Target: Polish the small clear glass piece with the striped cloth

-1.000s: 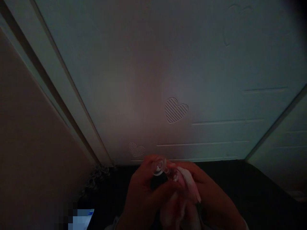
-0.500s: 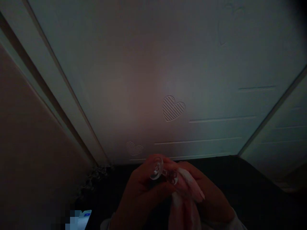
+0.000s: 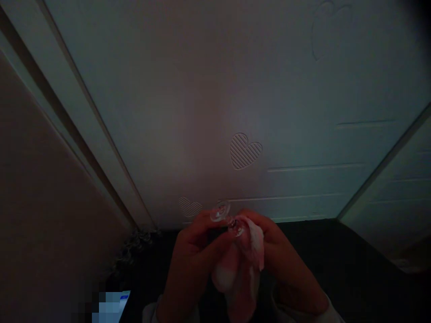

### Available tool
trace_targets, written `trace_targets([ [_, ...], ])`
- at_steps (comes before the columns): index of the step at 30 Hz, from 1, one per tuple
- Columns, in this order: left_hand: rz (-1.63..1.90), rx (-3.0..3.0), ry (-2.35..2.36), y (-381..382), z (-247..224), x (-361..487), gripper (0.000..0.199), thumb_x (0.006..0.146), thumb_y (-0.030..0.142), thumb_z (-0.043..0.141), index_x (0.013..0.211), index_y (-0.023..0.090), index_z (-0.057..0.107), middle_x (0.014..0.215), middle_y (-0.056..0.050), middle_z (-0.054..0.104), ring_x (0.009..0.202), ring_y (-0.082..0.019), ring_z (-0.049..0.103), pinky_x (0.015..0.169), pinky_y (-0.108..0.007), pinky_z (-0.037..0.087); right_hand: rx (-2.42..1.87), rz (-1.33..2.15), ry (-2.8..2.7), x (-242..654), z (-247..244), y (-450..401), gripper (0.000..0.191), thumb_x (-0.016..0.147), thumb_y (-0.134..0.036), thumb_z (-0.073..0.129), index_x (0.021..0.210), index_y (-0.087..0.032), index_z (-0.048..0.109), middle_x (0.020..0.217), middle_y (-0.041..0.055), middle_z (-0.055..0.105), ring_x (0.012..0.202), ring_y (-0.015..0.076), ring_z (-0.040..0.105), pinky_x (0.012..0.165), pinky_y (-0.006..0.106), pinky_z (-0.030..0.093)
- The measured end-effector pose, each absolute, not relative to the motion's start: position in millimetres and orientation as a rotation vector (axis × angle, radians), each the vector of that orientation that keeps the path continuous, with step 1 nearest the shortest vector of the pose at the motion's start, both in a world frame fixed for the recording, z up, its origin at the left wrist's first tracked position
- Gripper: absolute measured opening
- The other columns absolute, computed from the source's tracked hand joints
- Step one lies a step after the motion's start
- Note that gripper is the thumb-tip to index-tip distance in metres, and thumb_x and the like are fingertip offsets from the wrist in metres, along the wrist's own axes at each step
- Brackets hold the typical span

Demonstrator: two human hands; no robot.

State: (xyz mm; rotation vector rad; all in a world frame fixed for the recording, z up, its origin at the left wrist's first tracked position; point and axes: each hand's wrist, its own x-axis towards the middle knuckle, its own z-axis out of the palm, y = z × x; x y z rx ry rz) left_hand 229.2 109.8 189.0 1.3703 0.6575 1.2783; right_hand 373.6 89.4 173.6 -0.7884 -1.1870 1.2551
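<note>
My left hand (image 3: 198, 253) is closed on a small clear glass piece with a round flared base (image 3: 220, 211) and a short stem, pinched between thumb and fingers. Its other end is partly covered by a pink and white cloth (image 3: 240, 282). My right hand (image 3: 274, 246) is closed on the cloth and presses it against the glass piece. Folds of the cloth hang down between both hands. The light is dim, so the exact kind of glass piece is hard to make out.
A dark tabletop (image 3: 323, 260) lies under my hands. Several clear, shiny objects (image 3: 141, 237) stand along its left edge. A lit screen (image 3: 114, 305), partly pixelated, is at the lower left. Behind rises a pale panel (image 3: 188, 112) with engraved hearts and lines.
Both hands have risen slightly with the glass piece and cloth. The flared base is turned more upward, and the cloth has shifted left and hangs differently.
</note>
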Motion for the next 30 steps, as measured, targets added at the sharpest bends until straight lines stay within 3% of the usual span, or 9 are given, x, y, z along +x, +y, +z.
trace_targets([
  [7,1.277,1.353,0.66,110,180,229,0.008,0.079,0.026,0.071,0.081,0.03,0.078,0.091,0.001,0.074,0.09,-0.017,0.067,0.084,-0.026,0.05,-0.872,1.177,-1.228,372,176,90,0.008,0.07,-0.018,0.063,0.067,-0.019,0.056,0.057,-0.0066,0.048,0.05,0.0075,0.038,0.045,0.017,0.031],
  [14,1.288,1.29,0.692,110,180,230,0.007,0.078,0.024,0.072,0.081,0.029,0.077,0.08,0.004,0.073,0.078,-0.013,0.067,0.071,-0.018,0.051,-0.954,1.061,-1.268,369,179,88,0.017,0.07,-0.02,0.06,0.059,-0.02,0.047,0.054,-0.0075,0.042,0.049,0.0077,0.033,0.043,0.018,0.028],
  [18,1.274,1.278,0.617,109,185,229,0.008,0.079,0.027,0.073,0.085,0.03,0.078,0.083,0.003,0.074,0.08,-0.014,0.068,0.074,-0.02,0.052,-0.891,1.1,-1.23,368,176,89,0.022,0.074,-0.024,0.062,0.059,-0.02,0.048,0.054,-0.0067,0.042,0.049,0.0083,0.033,0.044,0.019,0.03],
  [25,1.316,1.285,0.657,108,183,229,0.017,0.081,0.038,0.07,0.096,0.031,0.075,0.088,0.002,0.075,0.085,-0.014,0.068,0.077,-0.02,0.052,-0.915,1.118,-1.009,366,176,83,0.023,0.07,-0.047,0.073,0.071,-0.024,0.071,0.072,0.0024,0.068,0.067,0.0187,0.059,0.062,0.028,0.051],
  [28,1.404,1.253,0.747,110,183,229,0.023,0.08,0.039,0.072,0.101,0.029,0.073,0.084,0.003,0.074,0.081,-0.012,0.067,0.076,-0.018,0.052,-0.915,1.083,-0.936,368,173,81,0.022,0.067,-0.044,0.077,0.08,-0.026,0.075,0.081,0.002,0.073,0.075,0.02,0.064,0.071,0.03,0.053],
  [30,1.428,1.238,0.773,110,184,229,0.024,0.08,0.039,0.072,0.101,0.028,0.072,0.083,0.003,0.074,0.079,-0.012,0.067,0.075,-0.019,0.052,-0.86,1.103,-1.016,369,173,82,0.016,0.069,-0.039,0.076,0.078,-0.026,0.075,0.076,0.0009,0.071,0.071,0.0183,0.063,0.067,0.028,0.052],
])
